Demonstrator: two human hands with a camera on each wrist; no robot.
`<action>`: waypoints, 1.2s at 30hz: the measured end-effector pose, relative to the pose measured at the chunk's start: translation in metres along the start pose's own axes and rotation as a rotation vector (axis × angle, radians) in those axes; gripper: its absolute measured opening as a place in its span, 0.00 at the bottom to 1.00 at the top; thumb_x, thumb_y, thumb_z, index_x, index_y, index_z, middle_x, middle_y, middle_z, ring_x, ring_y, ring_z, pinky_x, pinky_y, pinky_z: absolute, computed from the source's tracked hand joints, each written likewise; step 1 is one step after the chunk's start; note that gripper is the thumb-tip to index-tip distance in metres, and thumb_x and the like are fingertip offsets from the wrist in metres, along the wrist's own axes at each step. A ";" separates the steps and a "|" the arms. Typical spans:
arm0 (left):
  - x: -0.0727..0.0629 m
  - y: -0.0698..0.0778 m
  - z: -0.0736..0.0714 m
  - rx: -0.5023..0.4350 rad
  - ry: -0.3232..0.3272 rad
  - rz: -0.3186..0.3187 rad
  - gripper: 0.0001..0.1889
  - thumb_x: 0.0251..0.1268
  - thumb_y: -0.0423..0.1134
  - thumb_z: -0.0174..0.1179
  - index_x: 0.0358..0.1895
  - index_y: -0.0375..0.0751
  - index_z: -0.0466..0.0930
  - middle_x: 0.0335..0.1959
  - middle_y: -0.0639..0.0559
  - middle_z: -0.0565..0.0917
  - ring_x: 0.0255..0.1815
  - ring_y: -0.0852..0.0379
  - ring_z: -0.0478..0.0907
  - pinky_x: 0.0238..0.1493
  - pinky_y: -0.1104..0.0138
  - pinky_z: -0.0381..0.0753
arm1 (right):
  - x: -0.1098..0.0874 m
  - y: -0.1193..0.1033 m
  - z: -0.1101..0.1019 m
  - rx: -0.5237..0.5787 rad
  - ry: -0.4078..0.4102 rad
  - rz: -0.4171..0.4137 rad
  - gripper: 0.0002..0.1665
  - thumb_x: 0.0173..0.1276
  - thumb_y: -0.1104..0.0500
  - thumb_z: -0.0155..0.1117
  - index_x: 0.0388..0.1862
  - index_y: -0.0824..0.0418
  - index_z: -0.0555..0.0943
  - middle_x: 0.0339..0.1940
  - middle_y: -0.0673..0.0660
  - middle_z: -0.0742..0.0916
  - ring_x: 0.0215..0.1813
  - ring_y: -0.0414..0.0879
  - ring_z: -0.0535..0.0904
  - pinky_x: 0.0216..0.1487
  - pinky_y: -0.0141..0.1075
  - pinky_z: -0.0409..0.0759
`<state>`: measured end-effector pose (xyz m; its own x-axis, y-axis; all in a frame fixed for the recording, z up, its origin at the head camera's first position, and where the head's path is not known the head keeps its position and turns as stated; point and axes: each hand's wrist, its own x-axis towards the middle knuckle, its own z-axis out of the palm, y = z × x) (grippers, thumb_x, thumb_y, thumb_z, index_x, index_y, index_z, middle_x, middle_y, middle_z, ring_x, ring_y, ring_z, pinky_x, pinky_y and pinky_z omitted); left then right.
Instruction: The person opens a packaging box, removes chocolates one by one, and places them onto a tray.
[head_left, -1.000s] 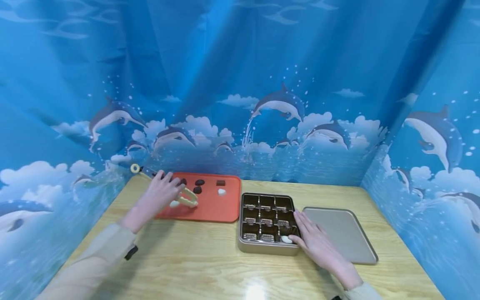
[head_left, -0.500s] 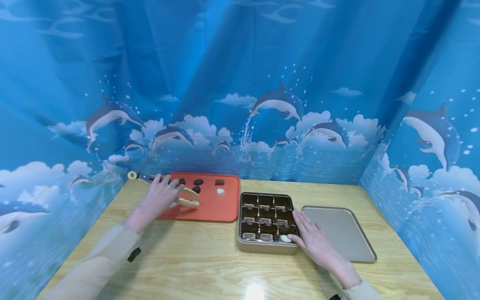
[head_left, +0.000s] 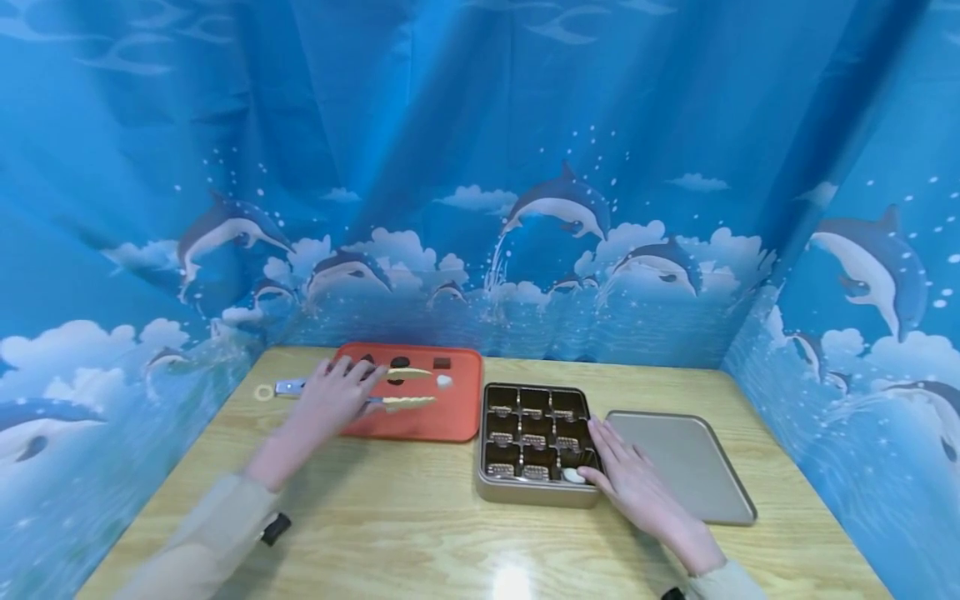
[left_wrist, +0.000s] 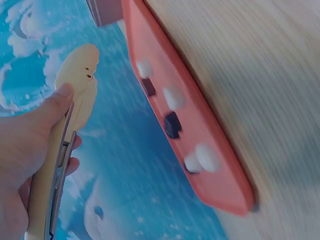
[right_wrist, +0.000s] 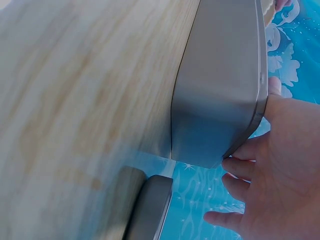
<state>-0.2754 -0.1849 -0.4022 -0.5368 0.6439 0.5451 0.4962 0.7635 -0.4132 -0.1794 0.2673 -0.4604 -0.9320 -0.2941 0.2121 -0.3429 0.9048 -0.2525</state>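
My left hand [head_left: 330, 400] grips a pair of tongs [left_wrist: 75, 100] with cream scalloped tips, held over the orange tray [head_left: 450, 425]. In the head view the tips stand apart, and nothing shows between them. On the tray lie a white piece [head_left: 444, 381], a dark square chocolate [head_left: 442, 363], a dark oval chocolate [head_left: 400, 362] and more white and dark pieces, best seen in the left wrist view. My right hand [head_left: 633, 487] rests with straight fingers against the right rim of a bronze tin [head_left: 536, 493]. A white piece [head_left: 573, 475] sits in its front right compartment.
A flat bronze lid [head_left: 682, 467] lies on the wooden table [head_left: 420, 517] right of the tin, partly behind my right hand. A blue curtain [head_left: 480, 208] printed with dolphins surrounds the table at the back and sides.
My left hand has shifted slightly right. The tongs have swung from low over the tray's left part to a more level pose, tips farther right. My right hand stays at the tin.
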 end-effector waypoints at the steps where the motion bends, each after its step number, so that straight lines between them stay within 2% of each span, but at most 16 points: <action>1: 0.003 0.003 -0.001 0.003 0.015 0.012 0.31 0.51 0.59 0.75 0.56 0.45 0.83 0.41 0.46 0.84 0.38 0.44 0.79 0.34 0.56 0.77 | 0.000 0.000 0.000 0.000 -0.003 0.001 0.44 0.79 0.44 0.55 0.80 0.69 0.56 0.81 0.64 0.60 0.79 0.65 0.57 0.71 0.68 0.58; 3: 0.009 0.011 -0.004 0.001 0.027 0.031 0.32 0.51 0.60 0.75 0.57 0.46 0.84 0.42 0.47 0.84 0.39 0.45 0.79 0.35 0.56 0.77 | 0.000 0.001 0.001 0.003 -0.006 0.004 0.44 0.79 0.44 0.55 0.80 0.68 0.56 0.81 0.64 0.60 0.80 0.65 0.56 0.71 0.68 0.58; 9: 0.033 0.038 -0.014 -0.006 0.007 0.075 0.32 0.56 0.64 0.70 0.59 0.49 0.82 0.44 0.51 0.82 0.39 0.48 0.78 0.37 0.57 0.76 | 0.001 0.003 0.002 0.022 -0.017 0.012 0.45 0.78 0.43 0.55 0.81 0.68 0.55 0.81 0.64 0.59 0.80 0.65 0.55 0.71 0.67 0.57; 13: 0.052 0.054 -0.019 -0.044 0.019 0.113 0.31 0.58 0.64 0.68 0.60 0.50 0.82 0.45 0.52 0.83 0.40 0.50 0.78 0.37 0.59 0.75 | 0.001 0.004 0.000 0.048 -0.026 0.012 0.45 0.78 0.43 0.55 0.81 0.67 0.54 0.81 0.64 0.58 0.80 0.65 0.55 0.72 0.67 0.56; 17: 0.071 0.069 -0.023 -0.089 0.004 0.150 0.32 0.57 0.64 0.68 0.61 0.51 0.82 0.48 0.53 0.84 0.43 0.52 0.78 0.39 0.61 0.75 | -0.003 0.005 -0.003 0.058 -0.022 -0.004 0.45 0.78 0.43 0.56 0.81 0.66 0.54 0.81 0.64 0.58 0.80 0.66 0.54 0.72 0.67 0.55; 24: 0.100 0.097 -0.030 -0.125 -0.024 0.226 0.32 0.59 0.64 0.66 0.63 0.54 0.81 0.52 0.57 0.84 0.49 0.53 0.78 0.43 0.60 0.74 | -0.014 0.001 -0.004 -0.026 0.007 -0.046 0.44 0.76 0.43 0.58 0.80 0.67 0.59 0.80 0.63 0.60 0.79 0.66 0.56 0.72 0.65 0.58; 28: 0.112 0.114 -0.033 -0.119 -0.039 0.288 0.31 0.61 0.66 0.62 0.64 0.56 0.80 0.53 0.59 0.84 0.52 0.55 0.79 0.47 0.60 0.75 | -0.017 -0.001 -0.004 -0.049 0.016 -0.047 0.43 0.77 0.44 0.56 0.79 0.67 0.59 0.80 0.63 0.61 0.79 0.65 0.57 0.73 0.64 0.57; 32: 0.124 0.131 -0.036 -0.063 -0.059 0.355 0.31 0.62 0.69 0.57 0.64 0.59 0.80 0.53 0.62 0.84 0.50 0.57 0.79 0.49 0.62 0.74 | -0.018 -0.001 -0.004 -0.056 0.020 -0.050 0.43 0.77 0.43 0.56 0.80 0.66 0.59 0.80 0.63 0.61 0.79 0.64 0.57 0.73 0.64 0.57; 36: 0.137 0.147 -0.040 -0.025 -0.085 0.408 0.31 0.60 0.69 0.58 0.63 0.61 0.81 0.54 0.64 0.84 0.52 0.57 0.78 0.50 0.63 0.73 | -0.018 0.001 -0.003 -0.071 0.011 -0.044 0.44 0.77 0.41 0.55 0.80 0.66 0.59 0.80 0.63 0.61 0.80 0.63 0.56 0.73 0.65 0.56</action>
<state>-0.2489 0.0135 -0.3593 -0.3467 0.8960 0.2774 0.6959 0.4440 -0.5644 -0.1622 0.2742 -0.4614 -0.9149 -0.3307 0.2314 -0.3737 0.9108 -0.1757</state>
